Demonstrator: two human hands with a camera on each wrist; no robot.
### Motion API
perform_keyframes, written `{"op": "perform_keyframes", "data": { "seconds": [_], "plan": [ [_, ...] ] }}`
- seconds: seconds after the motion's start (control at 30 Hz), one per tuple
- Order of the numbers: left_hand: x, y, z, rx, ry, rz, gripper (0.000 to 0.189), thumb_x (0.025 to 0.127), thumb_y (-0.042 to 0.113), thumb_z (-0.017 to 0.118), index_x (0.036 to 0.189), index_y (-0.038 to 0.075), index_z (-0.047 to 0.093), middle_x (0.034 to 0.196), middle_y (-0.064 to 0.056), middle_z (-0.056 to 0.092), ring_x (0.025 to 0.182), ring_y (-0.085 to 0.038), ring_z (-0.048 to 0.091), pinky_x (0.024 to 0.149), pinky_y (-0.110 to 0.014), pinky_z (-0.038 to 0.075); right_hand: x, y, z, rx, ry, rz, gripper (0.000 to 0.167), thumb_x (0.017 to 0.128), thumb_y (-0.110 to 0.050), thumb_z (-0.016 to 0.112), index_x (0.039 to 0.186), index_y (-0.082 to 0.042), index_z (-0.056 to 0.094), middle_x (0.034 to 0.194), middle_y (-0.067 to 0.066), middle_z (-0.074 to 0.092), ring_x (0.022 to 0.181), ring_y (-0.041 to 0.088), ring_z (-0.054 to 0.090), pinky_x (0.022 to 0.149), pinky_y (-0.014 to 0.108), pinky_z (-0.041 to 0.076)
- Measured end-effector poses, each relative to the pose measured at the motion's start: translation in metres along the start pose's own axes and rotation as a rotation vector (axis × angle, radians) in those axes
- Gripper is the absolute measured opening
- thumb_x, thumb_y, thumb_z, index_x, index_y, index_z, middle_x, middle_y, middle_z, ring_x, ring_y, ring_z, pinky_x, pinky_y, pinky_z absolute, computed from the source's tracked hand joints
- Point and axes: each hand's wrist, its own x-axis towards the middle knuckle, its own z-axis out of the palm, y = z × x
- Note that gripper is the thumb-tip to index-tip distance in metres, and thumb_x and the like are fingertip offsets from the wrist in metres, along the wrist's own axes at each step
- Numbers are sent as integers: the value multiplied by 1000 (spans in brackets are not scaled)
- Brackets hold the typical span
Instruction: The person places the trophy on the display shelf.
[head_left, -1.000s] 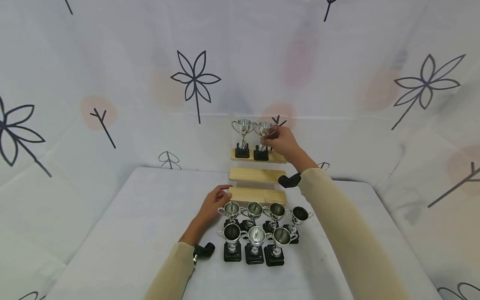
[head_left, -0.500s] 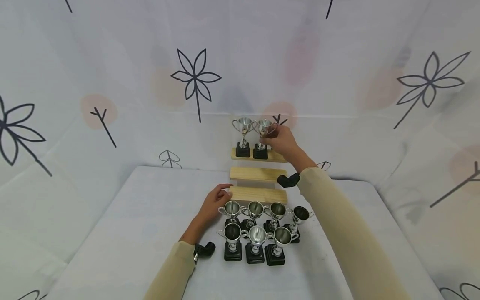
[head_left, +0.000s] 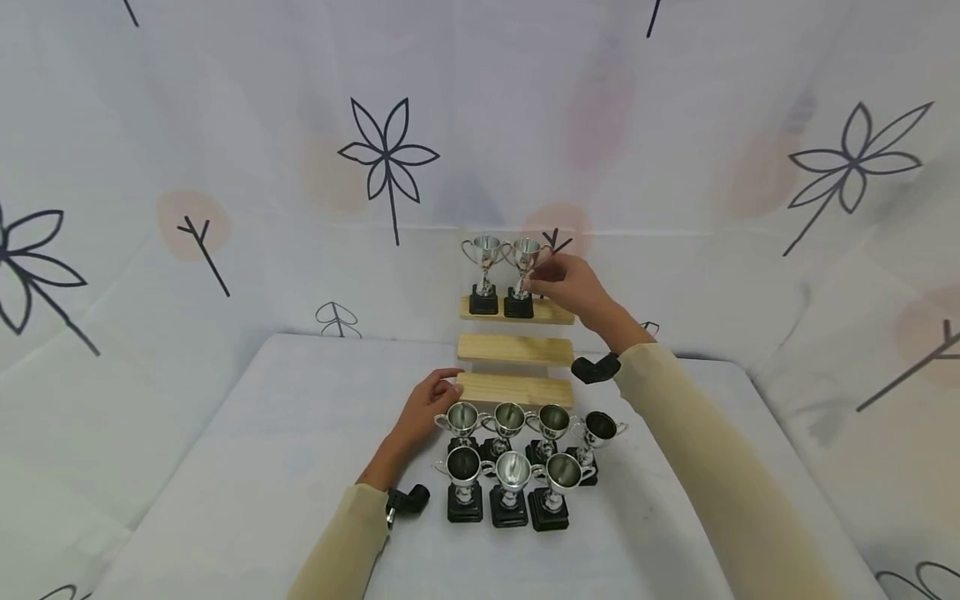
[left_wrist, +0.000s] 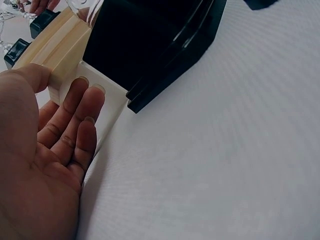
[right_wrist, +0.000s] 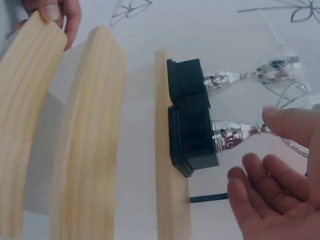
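Observation:
A three-tier wooden stand rises at the back of the table. Two silver trophy cups on black bases, a left one and a right one, stand side by side on its top tier. My right hand is beside the right cup, its thumb overlapping the stem in the right wrist view and the other fingers spread loosely away from it. My left hand grips the left end of the lowest tier, thumb on the wood and fingers against the white side panel.
Several more trophy cups stand in two rows in front of the stand, close to the left hand. A white cloth covers the table. Behind it hangs a white curtain printed with flowers.
My right hand has shifted slightly right, its fingers loosening from the right cup on the top tier. The cup stays upright there. My left hand keeps its grip on the lowest tier.

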Motion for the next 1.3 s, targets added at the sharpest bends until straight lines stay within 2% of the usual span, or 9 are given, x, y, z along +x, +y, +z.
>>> {"op": "perform_keyframes", "data": {
  "seconds": [0.23, 0.37, 0.53, 0.77, 0.83, 1.0, 1.07, 1.2, 1.3],
  "plan": [
    [11, -34, 1, 10, -12, -19, 42, 109, 21, 62, 147, 4, 59, 96, -8, 76, 83, -9, 68, 79, -28, 48, -21, 7, -12, -19, 50, -51, 52, 103, -20, 70, 146, 3, 53, 139, 23, 60, 130, 38, 58, 109, 53, 46],
    [12, -34, 0, 1, -24, -23, 42, 109, 26, 63, 147, 9, 60, 96, -5, 76, 84, -12, 69, 80, -29, 49, -38, 7, -20, -38, 69, -59, 54, 103, -24, 70, 147, 3, 52, 140, 22, 61, 130, 38, 58, 111, 54, 45],
    [12, -34, 0, -1, -23, -20, 41, 109, 27, 62, 147, 10, 60, 97, -5, 77, 87, -14, 70, 82, -29, 50, -58, 9, -29, -46, 45, -62, 55, 105, -30, 69, 146, 2, 53, 141, 21, 61, 132, 39, 58, 112, 56, 43],
    [10, -34, 0, -16, -15, -28, 40, 109, 25, 63, 146, 10, 60, 98, -6, 77, 87, -14, 70, 81, -28, 50, -83, 27, -36, -68, 30, -81, 48, 107, -30, 67, 142, 1, 57, 139, 19, 63, 130, 36, 61, 109, 55, 47],
    [10, -34, 2, -17, -7, -33, 40, 109, 24, 63, 146, 9, 60, 99, -7, 77, 87, -13, 70, 81, -27, 49, -91, 35, -38, -66, 41, -94, 45, 107, -29, 66, 141, 0, 59, 138, 18, 64, 129, 35, 62, 108, 51, 48],
    [10, -33, 7, 0, 27, -52, 42, 109, 19, 62, 147, 1, 58, 99, -11, 77, 85, -11, 70, 81, -27, 49, -110, 51, -38, -51, 84, -116, 40, 108, -27, 65, 139, -2, 61, 136, 15, 67, 127, 29, 64, 98, 22, 50],
    [10, -32, 8, 4, 35, -56, 41, 109, 17, 61, 147, 0, 58, 99, -13, 77, 85, -11, 69, 81, -27, 50, -118, 56, -36, -35, 102, -119, 39, 108, -27, 65, 138, -3, 62, 135, 14, 68, 125, 23, 65, 94, 15, 49],
    [10, -32, 7, 15, 36, -53, 41, 109, 18, 62, 146, 2, 59, 98, -12, 77, 85, -12, 69, 81, -27, 49, -131, 66, -30, 14, 123, -129, 36, 108, -27, 65, 137, -6, 63, 133, 14, 69, 119, 9, 65, 94, 13, 49],
    [10, -32, 5, 16, 19, -50, 41, 109, 22, 63, 147, 6, 60, 99, -8, 77, 87, -12, 70, 82, -28, 50, -141, 78, -25, 63, 122, -154, 34, 108, -23, 65, 137, -5, 63, 131, 15, 69, 115, 4, 65, 96, 14, 49]
  ]
}}
